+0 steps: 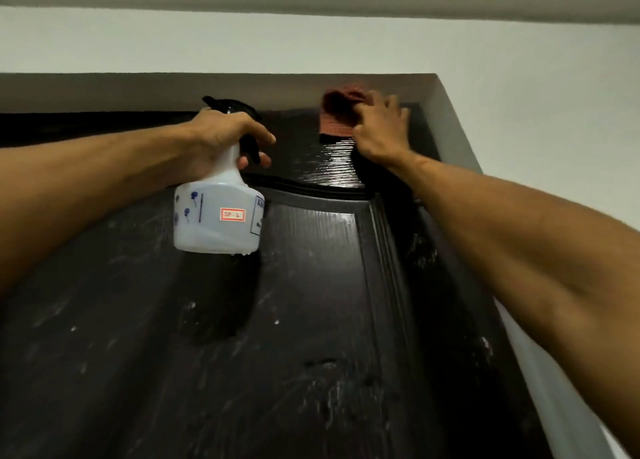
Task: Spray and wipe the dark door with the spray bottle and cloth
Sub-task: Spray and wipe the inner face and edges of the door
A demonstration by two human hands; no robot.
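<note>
Pale wall (pixel 311 43) filled the upper field above the recessed doorway. Below it stood the dark door (pixel 311 285), panelled and wood-grained, its lower panel streaked with pale smears and white specks, its top rail glossy and wet-looking. Your left hand (pixel 221 136) was clamped round the neck of the spray bottle (pixel 216 216), a finger at the black trigger, holding it upright just in front of the door's upper panel. The bottle was translucent white with blue printed marks. Your right hand (pixel 381 129) pressed the reddish-brown cloth (pixel 337 115), bunched under bent fingers, against the door's top right corner. A red-bordered label (pixel 232 214) on the bottle read "SP-2"; a second label at its right edge was turned away and unreadable.
</note>
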